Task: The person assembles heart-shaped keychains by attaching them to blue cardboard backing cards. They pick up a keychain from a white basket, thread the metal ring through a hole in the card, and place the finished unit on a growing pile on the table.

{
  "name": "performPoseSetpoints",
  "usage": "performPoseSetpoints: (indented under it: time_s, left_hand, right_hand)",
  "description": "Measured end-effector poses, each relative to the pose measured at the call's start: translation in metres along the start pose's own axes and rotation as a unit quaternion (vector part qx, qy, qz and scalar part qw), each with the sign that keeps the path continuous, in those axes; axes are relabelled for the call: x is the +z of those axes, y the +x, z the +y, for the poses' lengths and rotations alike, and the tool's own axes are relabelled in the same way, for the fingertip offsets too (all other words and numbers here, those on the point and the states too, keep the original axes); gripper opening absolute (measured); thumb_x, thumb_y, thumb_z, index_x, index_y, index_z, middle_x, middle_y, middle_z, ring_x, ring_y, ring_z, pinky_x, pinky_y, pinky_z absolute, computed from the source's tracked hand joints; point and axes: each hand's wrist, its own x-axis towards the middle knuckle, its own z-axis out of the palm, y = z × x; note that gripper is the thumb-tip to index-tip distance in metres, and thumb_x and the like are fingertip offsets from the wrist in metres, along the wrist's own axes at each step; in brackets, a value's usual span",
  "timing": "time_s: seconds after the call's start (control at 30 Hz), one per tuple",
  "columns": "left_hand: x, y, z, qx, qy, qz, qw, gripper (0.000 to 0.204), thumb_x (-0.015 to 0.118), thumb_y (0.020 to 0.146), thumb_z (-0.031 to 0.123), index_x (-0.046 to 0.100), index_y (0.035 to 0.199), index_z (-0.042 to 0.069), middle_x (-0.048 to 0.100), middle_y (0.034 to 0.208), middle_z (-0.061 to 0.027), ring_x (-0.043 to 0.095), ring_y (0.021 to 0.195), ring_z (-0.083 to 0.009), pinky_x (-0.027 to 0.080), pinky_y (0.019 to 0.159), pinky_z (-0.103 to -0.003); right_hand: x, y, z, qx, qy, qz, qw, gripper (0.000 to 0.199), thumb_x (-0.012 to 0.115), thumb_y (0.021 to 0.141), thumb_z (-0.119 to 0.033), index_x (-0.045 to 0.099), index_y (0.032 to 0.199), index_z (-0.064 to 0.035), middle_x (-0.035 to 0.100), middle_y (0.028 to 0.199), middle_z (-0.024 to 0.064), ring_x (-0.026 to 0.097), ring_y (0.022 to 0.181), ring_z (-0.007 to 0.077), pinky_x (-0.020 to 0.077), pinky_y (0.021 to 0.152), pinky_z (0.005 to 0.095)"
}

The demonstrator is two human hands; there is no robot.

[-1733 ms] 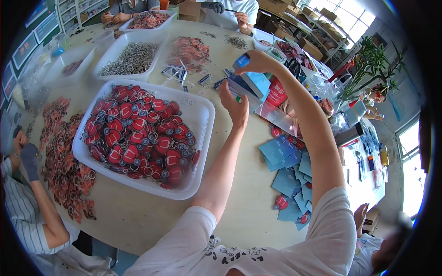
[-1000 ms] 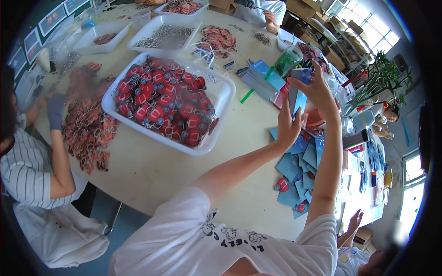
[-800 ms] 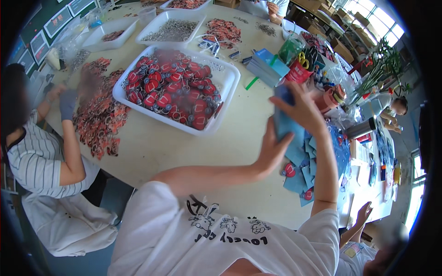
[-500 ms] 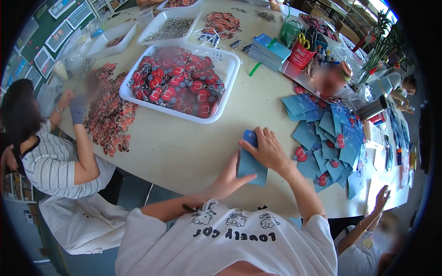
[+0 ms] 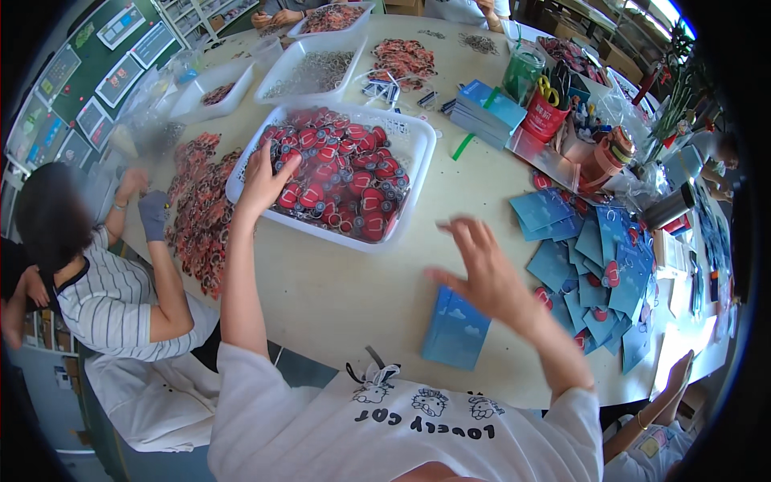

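Observation:
My left hand reaches over the near-left part of a white plastic basket, thumb and fingers apart. It is at the heap of red keychains with metal rings inside; I see none held in it. My right hand hovers with fingers spread, slightly blurred, beside and above the top of a stack of blue cards printed with white clouds. The stack lies on the table in front of me. To the right is a spread pile of blue cards, several with red keychains on them.
Left of the basket lies a heap of orange-red pieces, with a co-worker's gloved hand nearby. Behind stand a white bin of metal rings, a stack of blue booklets and a red cup of scissors. Another person's hand shows at right.
My hands have let go of the blue card stack, now flat on the table. The left has moved up and left to the keychain basket; the right has lifted slightly with fingers spread.

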Motion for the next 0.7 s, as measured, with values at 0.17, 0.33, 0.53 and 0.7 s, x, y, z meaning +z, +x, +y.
performPoseSetpoints:
  time_s: [0.17, 0.33, 0.53, 0.7]
  left_hand:
    - [0.017, 0.032, -0.043, -0.156, 0.129, 0.01, 0.979, 0.104, 0.045, 0.078, 0.079, 0.024, 0.147, 0.004, 0.029, 0.142, -0.0331, 0.029, 0.131, -0.051, 0.031, 0.104, -0.057]
    - [0.042, 0.051, 0.016, -0.177, 0.158, -0.005, 0.971, 0.095, 0.04, 0.08, 0.079, 0.021, 0.151, 0.019, 0.029, 0.147, -0.0248, 0.025, 0.133, -0.0513, 0.028, 0.099, -0.069]
    - [0.01, 0.063, -0.022, -0.128, 0.155, -0.028, 0.979, 0.084, 0.039, 0.079, 0.08, 0.047, 0.138, 0.021, 0.048, 0.131, -0.0303, 0.042, 0.127, -0.0448, 0.031, 0.104, -0.058]
    - [0.025, 0.056, 0.0, -0.157, 0.161, -0.04, 0.974, 0.085, 0.043, 0.078, 0.08, 0.039, 0.142, 0.023, 0.041, 0.134, -0.0349, 0.043, 0.122, -0.0511, 0.036, 0.1, -0.056]
  right_hand:
    - [0.033, 0.169, 0.026, 0.02, 0.218, -0.044, 0.975, 0.076, 0.06, 0.084, -0.06, 0.045, 0.132, -0.0028, 0.057, 0.118, 0.0259, 0.057, 0.111, 0.0363, 0.046, 0.093, 0.0421]
    - [0.114, 0.248, 0.064, 0.121, 0.354, -0.104, 0.921, 0.084, 0.058, 0.083, -0.066, 0.038, 0.142, -0.0099, 0.048, 0.131, 0.0283, 0.05, 0.122, 0.0371, 0.0414, 0.1, 0.0446]
    - [0.152, 0.259, 0.034, 0.146, 0.178, -0.082, 0.97, 0.11, 0.063, 0.065, -0.079, 0.032, 0.146, -0.0108, 0.037, 0.134, 0.0367, 0.036, 0.129, 0.0504, 0.0352, 0.107, 0.0474]
    - [0.152, 0.257, 0.028, 0.14, 0.134, -0.128, 0.973, 0.122, 0.066, 0.054, -0.083, 0.026, 0.148, -0.0159, 0.042, 0.136, 0.0281, 0.033, 0.13, 0.0489, 0.0348, 0.101, 0.0586]
